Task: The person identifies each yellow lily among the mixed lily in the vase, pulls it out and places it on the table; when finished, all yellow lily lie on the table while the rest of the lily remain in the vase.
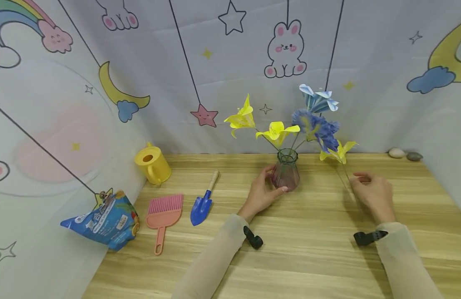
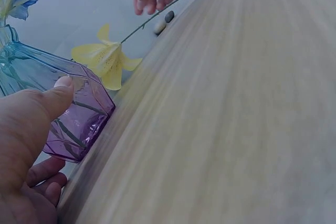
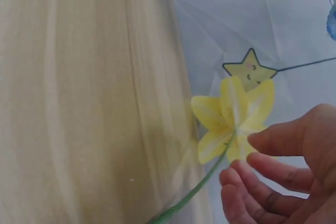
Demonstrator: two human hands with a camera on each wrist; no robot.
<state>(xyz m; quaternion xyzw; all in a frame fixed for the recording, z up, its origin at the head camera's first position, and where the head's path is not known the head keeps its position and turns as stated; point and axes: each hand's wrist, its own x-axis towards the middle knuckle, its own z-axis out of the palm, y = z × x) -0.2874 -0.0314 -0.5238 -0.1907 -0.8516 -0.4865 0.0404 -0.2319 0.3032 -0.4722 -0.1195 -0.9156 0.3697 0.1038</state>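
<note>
My left hand (image 1: 263, 192) grips the glass vase (image 1: 286, 176) low on its body, thumb in front and fingers round the side. The vase is greenish at the neck and purple at the base (image 2: 86, 124). It stands upright with two yellow lilies (image 1: 277, 132) and blue flowers (image 1: 318, 124) in it. Right of the vase is a single yellow lily (image 3: 231, 116) with a long green stem (image 3: 197, 190). My right hand (image 1: 373, 193) is beside that stem, its thumb and fingers slightly bent and apart. In the right wrist view the fingertips (image 3: 252, 140) are close to the stem, with nothing pinched between them.
On the left are a yellow watering can (image 1: 153, 165), a pink brush and dustpan (image 1: 164, 214), a blue trowel (image 1: 202, 205) and a clipped blue bag (image 1: 107, 222). Two stones (image 1: 396, 153) lie at the back right, by the patterned cloth wall (image 1: 365, 120).
</note>
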